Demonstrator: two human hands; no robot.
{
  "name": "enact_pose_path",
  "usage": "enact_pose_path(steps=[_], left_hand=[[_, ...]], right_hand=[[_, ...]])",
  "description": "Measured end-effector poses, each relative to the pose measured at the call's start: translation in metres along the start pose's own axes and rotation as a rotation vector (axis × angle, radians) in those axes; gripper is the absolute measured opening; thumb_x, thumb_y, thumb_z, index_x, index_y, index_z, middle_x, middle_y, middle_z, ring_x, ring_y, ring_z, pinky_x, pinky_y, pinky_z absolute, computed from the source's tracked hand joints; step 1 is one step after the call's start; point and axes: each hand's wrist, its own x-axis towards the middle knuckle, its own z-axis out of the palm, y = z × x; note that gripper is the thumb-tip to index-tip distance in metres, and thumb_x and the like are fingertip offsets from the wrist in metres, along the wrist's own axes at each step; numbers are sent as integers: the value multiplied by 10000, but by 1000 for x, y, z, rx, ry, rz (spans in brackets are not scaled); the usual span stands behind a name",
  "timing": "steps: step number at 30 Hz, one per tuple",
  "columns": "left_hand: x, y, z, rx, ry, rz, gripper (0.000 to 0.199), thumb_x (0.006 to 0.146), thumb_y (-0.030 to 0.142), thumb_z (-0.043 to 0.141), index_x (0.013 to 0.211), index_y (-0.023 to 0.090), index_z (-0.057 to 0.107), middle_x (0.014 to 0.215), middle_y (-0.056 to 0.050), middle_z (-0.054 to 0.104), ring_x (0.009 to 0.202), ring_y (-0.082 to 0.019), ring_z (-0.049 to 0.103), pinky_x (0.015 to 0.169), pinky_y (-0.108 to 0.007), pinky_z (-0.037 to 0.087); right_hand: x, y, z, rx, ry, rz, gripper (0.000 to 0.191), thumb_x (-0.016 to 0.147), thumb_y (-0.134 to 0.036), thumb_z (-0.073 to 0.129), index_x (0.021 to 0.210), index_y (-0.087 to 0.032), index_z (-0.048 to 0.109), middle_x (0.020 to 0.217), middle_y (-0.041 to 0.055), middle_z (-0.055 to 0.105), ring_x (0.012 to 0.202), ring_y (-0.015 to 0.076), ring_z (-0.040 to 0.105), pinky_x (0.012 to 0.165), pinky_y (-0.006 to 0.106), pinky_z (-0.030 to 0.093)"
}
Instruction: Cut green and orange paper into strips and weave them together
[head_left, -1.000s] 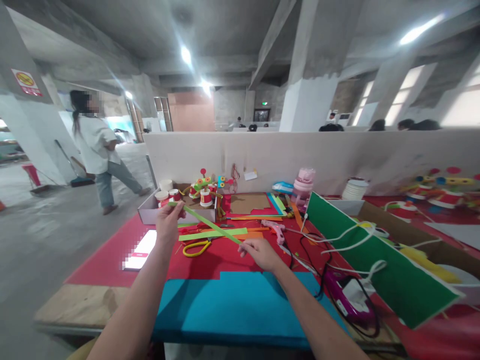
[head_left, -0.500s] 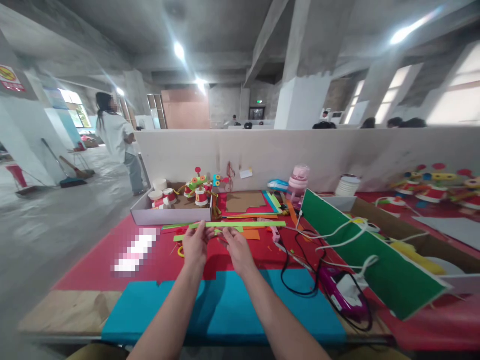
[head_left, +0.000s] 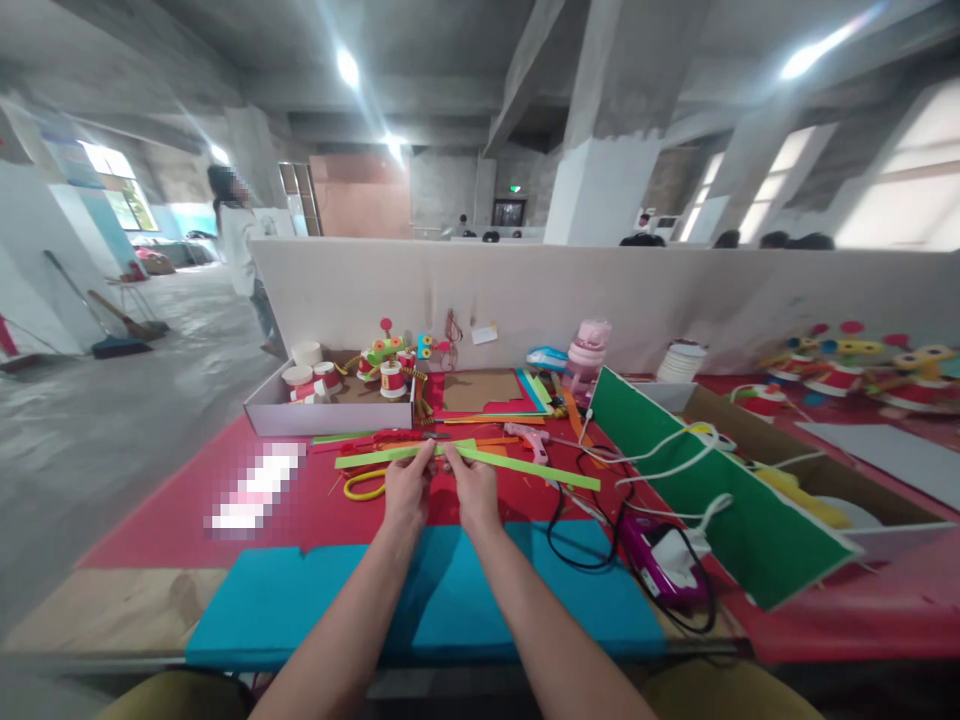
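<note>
Light green paper strips [head_left: 536, 470] spread out to both sides from my fingertips, meeting at a shallow angle in the middle. Whether this is one bent strip or two overlapping ones, I cannot tell. My left hand [head_left: 407, 492] pinches the green paper near the centre. Close beside it, my right hand [head_left: 475, 485] pinches it too, thumbs nearly touching. Below the strip's left part lies a yellow loop handle [head_left: 364, 488]. A red-handled tool [head_left: 382, 438] rests just behind the hands, and a pink glue gun [head_left: 531, 440] lies behind the right part.
A white box [head_left: 330, 418] with paper cups and a small toy robot stands at back left. Blue sheets [head_left: 300, 610] cover the front edge. At right are a green board [head_left: 712, 490], cables and a purple power unit [head_left: 664, 560]. A person [head_left: 244, 250] stands beyond the partition [head_left: 525, 290].
My hands have come closer together at the middle of the strip. The green paper, straight before, now angles down at both sides. The view has shifted slightly.
</note>
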Motion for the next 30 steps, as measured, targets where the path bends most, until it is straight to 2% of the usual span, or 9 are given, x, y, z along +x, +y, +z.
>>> enact_pose_path(steps=[6, 11, 13, 15, 17, 19, 22, 27, 30], left_hand=[[5, 10, -13, 57, 11, 9, 375, 471, 349, 871, 676, 97, 683, 513, 44, 532, 455, -33, 450, 434, -163, 314], [13, 26, -42, 177, 31, 61, 371, 524, 414, 826, 708, 118, 697, 546, 18, 563, 482, -63, 469, 479, -191, 355], [22, 37, -57, 367, 71, 196, 310, 595, 429, 777, 697, 146, 701, 535, 13, 565, 494, -91, 481, 509, -218, 373], [35, 46, -67, 735, 24, 329, 245, 662, 418, 725, 656, 174, 701, 520, -2, 571, 523, -134, 509, 528, -244, 370], [48, 50, -69, 1135, -151, 426, 180, 689, 360, 696, 609, 199, 691, 618, -43, 648, 620, -186, 572, 594, -272, 398], [59, 47, -62, 1476, -346, 496, 102, 723, 299, 654, 716, 218, 716, 811, -80, 708, 818, -240, 609, 729, -307, 428], [69, 34, -47, 1857, -456, 528, 230, 737, 219, 611, 948, 208, 703, 1004, -121, 698, 1062, -297, 548, 882, -385, 399], [77, 14, -37, 2059, -456, 487, 254, 779, 141, 504, 956, 159, 686, 946, -169, 696, 1018, -310, 591, 832, -400, 417], [82, 12, -41, 2055, -443, 465, 219, 819, 221, 504, 909, 160, 694, 917, -165, 702, 909, -291, 638, 763, -362, 432]], right_hand=[[2, 3, -10, -81, 57, 32, 411, 640, -538, 720, 690, -130, 729, 657, 81, 707, 631, 185, 629, 615, 282, 501], [20, 6, -30, -92, 118, 41, 445, 670, -574, 678, 696, -132, 723, 645, 86, 702, 607, 177, 628, 565, 272, 492], [35, 4, -49, -165, 107, 37, 432, 664, -560, 692, 644, -128, 701, 600, 76, 684, 555, 154, 606, 534, 255, 482], [49, 0, -69, -287, -50, 83, 393, 618, -502, 754, 574, -121, 666, 549, 61, 659, 479, 119, 559, 481, 227, 452], [59, -4, -85, -432, -211, 183, 350, 560, -430, 809, 537, -128, 633, 489, 31, 627, 413, 99, 514, 418, 207, 408], [62, -5, -94, -534, -279, 226, 332, 556, -382, 818, 510, -140, 596, 426, 2, 583, 378, 93, 489, 380, 191, 369], [59, -4, -93, -595, -285, 240, 318, 607, -365, 790, 519, -148, 574, 423, -6, 578, 364, 88, 481, 358, 179, 340], [67, 2, -77, -751, -344, 235, 314, 729, -365, 690, 537, -158, 554, 467, 6, 579, 377, 103, 490, 395, 202, 355], [78, 3, -69, -883, -213, 69, 203, 756, -344, 666, 701, -165, 591, 584, 14, 619, 494, 132, 554, 478, 219, 378]])
